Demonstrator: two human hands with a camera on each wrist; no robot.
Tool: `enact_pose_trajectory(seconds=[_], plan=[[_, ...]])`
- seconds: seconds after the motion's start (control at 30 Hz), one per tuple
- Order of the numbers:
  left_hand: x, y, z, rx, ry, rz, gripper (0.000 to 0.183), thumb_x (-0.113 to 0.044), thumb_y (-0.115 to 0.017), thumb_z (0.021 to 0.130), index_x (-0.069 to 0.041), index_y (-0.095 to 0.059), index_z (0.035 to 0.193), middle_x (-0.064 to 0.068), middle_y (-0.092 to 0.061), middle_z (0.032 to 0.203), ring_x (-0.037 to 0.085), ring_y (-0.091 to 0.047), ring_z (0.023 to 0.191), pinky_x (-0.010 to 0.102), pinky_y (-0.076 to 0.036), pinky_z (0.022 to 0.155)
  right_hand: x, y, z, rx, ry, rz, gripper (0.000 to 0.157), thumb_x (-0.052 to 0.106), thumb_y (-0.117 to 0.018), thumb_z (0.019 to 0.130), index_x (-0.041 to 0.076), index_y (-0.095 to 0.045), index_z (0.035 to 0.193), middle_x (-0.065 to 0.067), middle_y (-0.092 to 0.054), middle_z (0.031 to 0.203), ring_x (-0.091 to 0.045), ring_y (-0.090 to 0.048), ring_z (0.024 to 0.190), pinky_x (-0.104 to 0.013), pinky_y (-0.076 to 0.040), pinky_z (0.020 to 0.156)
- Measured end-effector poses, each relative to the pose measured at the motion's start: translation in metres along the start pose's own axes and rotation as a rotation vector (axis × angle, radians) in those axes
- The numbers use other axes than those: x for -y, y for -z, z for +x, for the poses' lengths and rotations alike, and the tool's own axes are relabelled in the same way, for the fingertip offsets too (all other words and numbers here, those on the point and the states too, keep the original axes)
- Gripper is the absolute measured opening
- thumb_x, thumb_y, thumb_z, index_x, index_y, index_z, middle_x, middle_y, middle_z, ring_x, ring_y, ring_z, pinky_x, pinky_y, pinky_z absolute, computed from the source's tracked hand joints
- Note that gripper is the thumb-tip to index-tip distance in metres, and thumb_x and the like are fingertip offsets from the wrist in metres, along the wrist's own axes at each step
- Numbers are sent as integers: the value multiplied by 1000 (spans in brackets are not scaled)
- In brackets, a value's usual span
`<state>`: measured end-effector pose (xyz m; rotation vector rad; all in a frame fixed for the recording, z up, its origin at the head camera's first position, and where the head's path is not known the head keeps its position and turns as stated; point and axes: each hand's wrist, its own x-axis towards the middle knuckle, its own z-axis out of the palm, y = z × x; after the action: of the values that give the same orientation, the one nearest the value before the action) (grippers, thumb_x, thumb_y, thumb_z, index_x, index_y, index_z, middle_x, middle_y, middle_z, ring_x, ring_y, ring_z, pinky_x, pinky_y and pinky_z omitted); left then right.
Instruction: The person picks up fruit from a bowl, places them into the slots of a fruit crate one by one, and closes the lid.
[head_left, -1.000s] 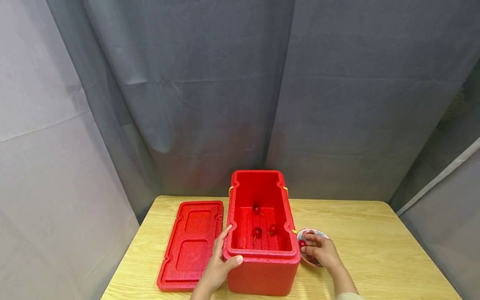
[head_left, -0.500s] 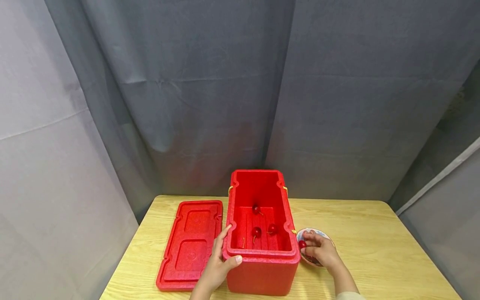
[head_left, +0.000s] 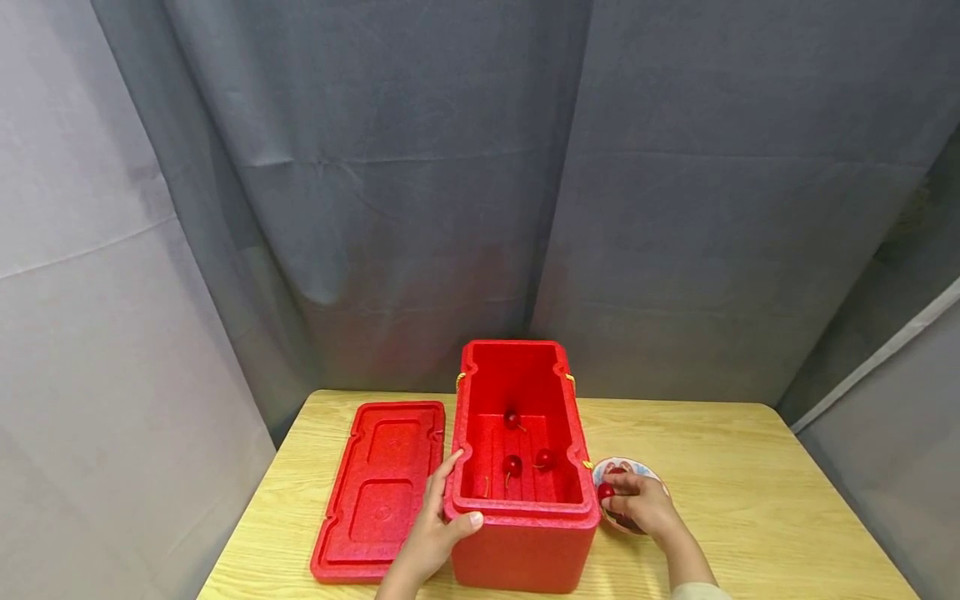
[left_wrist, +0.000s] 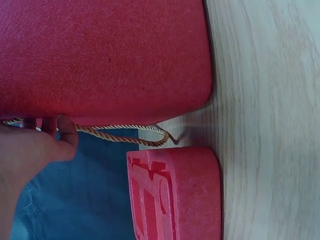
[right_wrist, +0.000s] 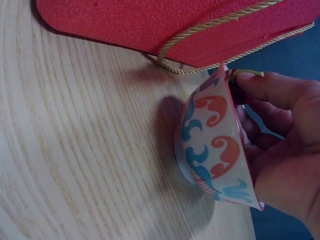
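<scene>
In the head view, a red foam box (head_left: 525, 554) stands lidless at the table's front, with several cherries (head_left: 512, 465) on its floor. My left hand (head_left: 431, 537) grips its near left corner, thumb over the front rim and fingers along the left side. To the box's right sits a small patterned bowl (right_wrist: 215, 145) with more cherries, mostly hidden under my right hand (head_left: 648, 507). The right thumb and fingers pinch a cherry (head_left: 605, 492) at the bowl's left edge. Its green stem (right_wrist: 255, 73) sticks out past the thumb in the right wrist view.
A red lid (head_left: 384, 492) lies flat on the wooden table (head_left: 765, 500), left of the box. Gold rope handles (left_wrist: 120, 136) loop from the box's sides. Grey curtains (head_left: 420, 183) hang behind the table and at both sides.
The right fingers have shifted slightly over the bowl, and the cherry at their tips sits a touch lower. The left hand and the box have stayed in place.
</scene>
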<state>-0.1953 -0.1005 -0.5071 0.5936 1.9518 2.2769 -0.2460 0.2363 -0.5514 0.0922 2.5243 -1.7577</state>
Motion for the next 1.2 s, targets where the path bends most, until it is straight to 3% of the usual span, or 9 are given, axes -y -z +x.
enact_pose_trajectory(seconds=[0.17,0.47,0.63,0.9,1.2], plan=[[0,0,1,5,-8,4,80,-8,-64,81,-22,-21,146,14,-9,141,32,-45,115,35,-44,88,1,1,0,4,-7,17,41,-5,-71,74,-16,-57,111,-20,-65,95,-17,-60,82,-22,-48,66],[7,-2,-3,-19,23,-22,77,-10,-63,83,-24,-21,146,14,-9,142,33,-46,114,37,-45,86,10,1,-12,-72,12,2,40,-2,-71,76,-10,-60,114,-18,-65,101,-22,-61,89,-22,-48,71],[7,-5,-3,-48,6,-2,77,-13,-64,81,-25,-23,146,14,-13,141,35,-43,115,37,-45,86,15,-2,-23,-101,43,69,44,-4,-71,76,-9,-58,117,-20,-63,104,-20,-61,88,-23,-48,72],[5,-7,-2,-81,-44,3,77,-10,-65,79,-22,-26,144,16,-16,138,36,-41,115,37,-43,88,35,-3,-36,-142,14,159,46,2,-69,81,-8,-53,123,-21,-61,109,-11,-59,89,-22,-48,74],[8,-6,-2,-88,-34,2,77,-12,-65,78,-22,-27,144,16,-16,139,34,-41,116,37,-43,88,58,-5,-47,-166,-9,253,48,5,-69,81,-5,-53,125,-20,-60,110,-11,-61,87,-33,-52,74]])
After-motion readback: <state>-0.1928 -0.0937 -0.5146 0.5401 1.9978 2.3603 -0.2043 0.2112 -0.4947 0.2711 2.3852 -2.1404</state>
